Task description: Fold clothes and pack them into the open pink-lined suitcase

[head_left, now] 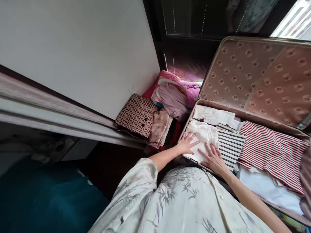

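Observation:
An open suitcase with a pink patterned lining lies in front of me, its lid leaning back. Folded white clothing fills its near left corner. My left hand rests flat on the left edge of that white cloth, fingers spread. Beside it, my right hand presses on the cloth's near edge, fingers also spread. Neither hand grips anything. To the right of the white cloth lie a black-and-white striped garment and a red-and-white striped garment. Another white garment shows below the red stripes.
Left of the suitcase, a brown patterned cushion, a mauve cloth and pink bedding are piled against the white wall. A dark-framed window stands behind. Teal fabric lies at lower left.

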### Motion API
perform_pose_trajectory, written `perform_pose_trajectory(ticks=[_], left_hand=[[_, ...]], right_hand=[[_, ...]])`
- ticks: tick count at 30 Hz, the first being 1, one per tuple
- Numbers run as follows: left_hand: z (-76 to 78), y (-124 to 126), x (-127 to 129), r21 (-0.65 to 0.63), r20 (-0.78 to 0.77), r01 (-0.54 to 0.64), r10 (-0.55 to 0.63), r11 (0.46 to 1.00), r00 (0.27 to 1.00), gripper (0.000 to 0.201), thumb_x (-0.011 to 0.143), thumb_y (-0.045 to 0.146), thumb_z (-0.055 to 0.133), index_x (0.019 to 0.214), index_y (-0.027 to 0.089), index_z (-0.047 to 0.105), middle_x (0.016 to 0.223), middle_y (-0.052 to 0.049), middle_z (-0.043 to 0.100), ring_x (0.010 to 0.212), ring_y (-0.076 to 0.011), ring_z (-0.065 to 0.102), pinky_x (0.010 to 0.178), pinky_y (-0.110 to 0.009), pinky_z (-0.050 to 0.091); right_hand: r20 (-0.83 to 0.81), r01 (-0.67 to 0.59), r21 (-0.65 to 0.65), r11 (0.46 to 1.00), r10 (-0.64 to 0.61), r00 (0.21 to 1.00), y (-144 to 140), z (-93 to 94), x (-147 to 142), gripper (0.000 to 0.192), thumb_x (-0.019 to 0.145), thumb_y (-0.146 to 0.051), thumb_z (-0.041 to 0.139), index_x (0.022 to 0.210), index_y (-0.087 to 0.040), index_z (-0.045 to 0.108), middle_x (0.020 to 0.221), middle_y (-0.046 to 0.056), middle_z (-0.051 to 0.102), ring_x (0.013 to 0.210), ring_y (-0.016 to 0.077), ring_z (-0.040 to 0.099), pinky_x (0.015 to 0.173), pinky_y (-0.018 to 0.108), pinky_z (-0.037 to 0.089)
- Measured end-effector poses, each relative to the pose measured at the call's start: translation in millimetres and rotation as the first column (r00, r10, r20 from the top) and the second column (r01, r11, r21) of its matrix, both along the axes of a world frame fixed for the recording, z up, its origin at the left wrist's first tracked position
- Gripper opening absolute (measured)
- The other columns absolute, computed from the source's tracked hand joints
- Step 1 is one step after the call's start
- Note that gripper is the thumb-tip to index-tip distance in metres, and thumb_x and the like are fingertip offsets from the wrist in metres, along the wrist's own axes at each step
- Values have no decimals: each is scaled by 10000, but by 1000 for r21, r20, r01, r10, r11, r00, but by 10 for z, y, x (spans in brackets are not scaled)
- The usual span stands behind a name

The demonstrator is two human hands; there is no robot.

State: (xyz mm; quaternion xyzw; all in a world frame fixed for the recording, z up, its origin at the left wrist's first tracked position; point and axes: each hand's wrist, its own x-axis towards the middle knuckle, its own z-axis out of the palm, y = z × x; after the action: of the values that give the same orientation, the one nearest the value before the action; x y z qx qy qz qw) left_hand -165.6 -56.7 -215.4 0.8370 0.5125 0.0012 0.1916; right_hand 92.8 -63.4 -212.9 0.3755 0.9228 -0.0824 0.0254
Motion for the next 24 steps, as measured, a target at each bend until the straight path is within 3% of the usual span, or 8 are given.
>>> perform_pose_trajectory(ticks=[4,7,10,12,14,17,20,24], left_hand=[[87,50,-174,111,160,31,-48,993,986,722,788,353,849,1457,265,591,1678,-169,300,1552,-428,224,1214,-653,222],[141,1,-603,203,407,-320,218,925,887,378,948,292,655,1323,242,674,1534,-135,499,1427,-276,464,1189,-460,368],[16,-188,-1212,71,405,-821,736,567,543,346,954,250,616,1277,134,663,1330,-177,602,1286,-257,573,1131,-399,432],[-136,-334,-1547,-52,225,-914,896,403,382,491,851,286,760,1286,90,645,1305,-197,596,1257,-293,590,1111,-409,446],[-280,-445,-1754,-158,95,-902,915,403,392,611,768,286,836,1314,97,637,1314,-186,600,1235,-298,606,1098,-403,456],[-395,-505,-1895,-227,89,-856,885,465,457,415,852,172,714,1263,126,689,1243,-144,670,1195,-244,633,1088,-348,458],[-397,-482,-2025,-256,89,-864,900,434,426,280,926,100,570,1145,99,743,1139,-154,730,1105,-227,671,1023,-313,481],[-333,-461,-2274,-313,73,-877,930,365,361,307,967,111,511,1173,67,734,1051,-156,769,937,-217,700,840,-279,515]], right_hand=[[15,-26,2,1000,26,1000,30,-27,2,673,875,-494,697,1516,-462,493,1701,83,266,1515,447,271,1145,602,316],[-1,16,14,1000,-16,1000,2,57,13,632,894,-463,662,1507,-405,519,1673,129,304,1496,448,303,1102,606,362],[-70,101,27,994,-99,993,10,175,-47,566,953,-420,563,1507,-315,517,1638,193,339,1467,450,343,1020,619,431],[-133,138,14,990,-135,982,65,264,-157,537,986,-389,495,1513,-290,497,1603,215,379,1415,448,405,958,623,473],[-197,140,-21,990,-141,970,152,353,-320,533,993,-368,470,1520,-290,479,1562,213,428,1358,440,463,937,632,492],[-308,76,-108,991,-106,945,298,471,-635,522,993,-349,471,1509,-269,486,1492,196,496,1322,388,518,1004,614,492],[-405,8,-241,971,-108,908,431,565,-1015,482,997,-354,463,1450,-211,539,1424,201,553,1273,335,584,1016,537,525],[-423,-36,-593,804,-273,864,592,606,-1649,418,938,-341,568,1329,-210,634,1242,151,679,955,253,712,885,440,593]])
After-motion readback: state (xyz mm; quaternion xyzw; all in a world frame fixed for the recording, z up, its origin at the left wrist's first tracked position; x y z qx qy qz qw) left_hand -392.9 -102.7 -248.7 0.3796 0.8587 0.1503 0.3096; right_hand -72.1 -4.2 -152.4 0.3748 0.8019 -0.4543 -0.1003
